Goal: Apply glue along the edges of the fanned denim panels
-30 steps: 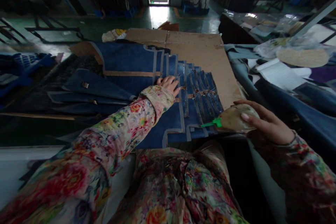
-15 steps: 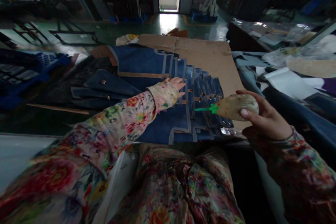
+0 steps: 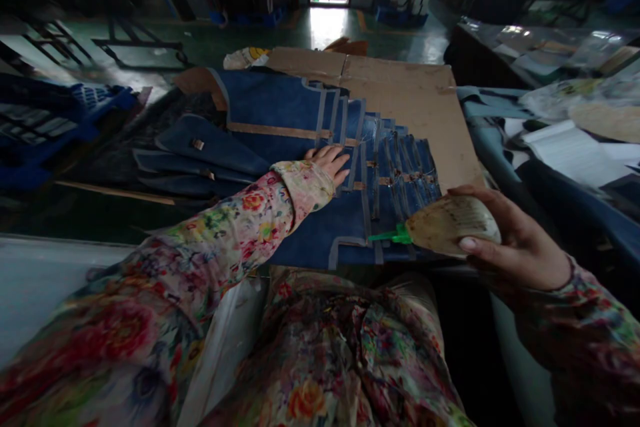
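Note:
Overlapping blue cut pieces (image 3: 274,101) with grey edges and brown strips lie fanned across a cardboard-topped table. My left hand (image 3: 329,163) rests flat on them near the middle, fingers stretched out. In my right hand (image 3: 525,247) is a stained, pale squeeze bottle (image 3: 453,225), tipped on its side, gripped between thumb and fingers. Its green nozzle (image 3: 390,235) points left, its tip at the grey edge of the nearest large piece, by the notched corner. Whether the tip touches the piece I cannot tell.
Bare cardboard (image 3: 400,90) shows behind the pieces. More folded blue pieces (image 3: 200,147) lie to the left. At right, a side surface holds white paper sheets (image 3: 565,153) and clear plastic bags (image 3: 565,100). A blue pallet (image 3: 95,107) stands on the floor at far left.
The bottle in my right hand has moved down toward me, its nozzle now at the near notched edge. My left hand stays flat on the pieces. The view has tilted slightly.

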